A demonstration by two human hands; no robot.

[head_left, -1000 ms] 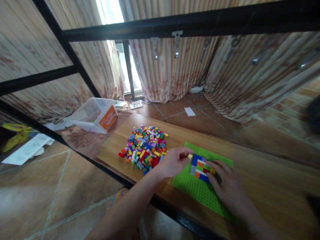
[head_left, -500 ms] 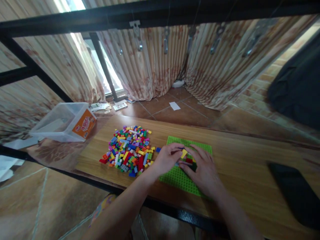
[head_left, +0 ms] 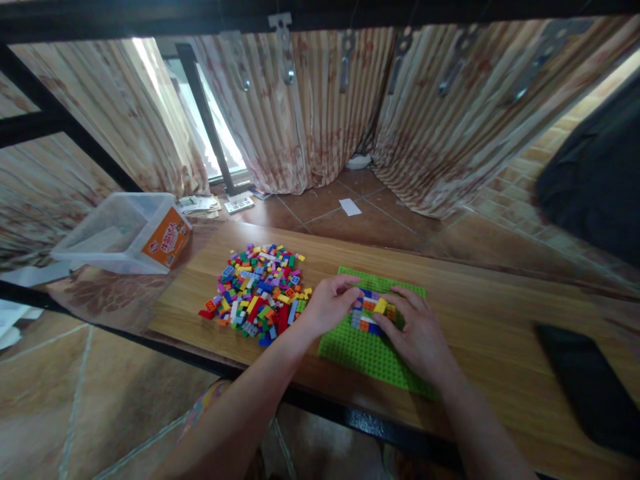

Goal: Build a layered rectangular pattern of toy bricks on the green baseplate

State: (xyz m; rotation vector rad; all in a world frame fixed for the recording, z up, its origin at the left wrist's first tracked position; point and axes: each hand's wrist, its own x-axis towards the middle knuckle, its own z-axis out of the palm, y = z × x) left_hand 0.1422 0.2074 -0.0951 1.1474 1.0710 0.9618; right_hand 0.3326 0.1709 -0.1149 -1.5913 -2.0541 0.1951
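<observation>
Head view: left hand (head_left: 330, 305) half-curled at one brick patch (head_left: 368, 313), grip indeterminate; right hand (head_left: 419, 333) part-open, touching it; one green baseplate (head_left: 365, 357) beneath, one brick pile (head_left: 263, 290) alongside.

Brick pile (head_left: 260, 290) left of baseplate (head_left: 367, 360), on table (head_left: 500, 333)

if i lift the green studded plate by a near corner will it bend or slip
The green studded plate looks thin for its width, so it is probably light and might flex a little. Its rows of studs should make the top less slippery. The cluster of bricks sits on only part of it, so the load may feel uneven.
</observation>
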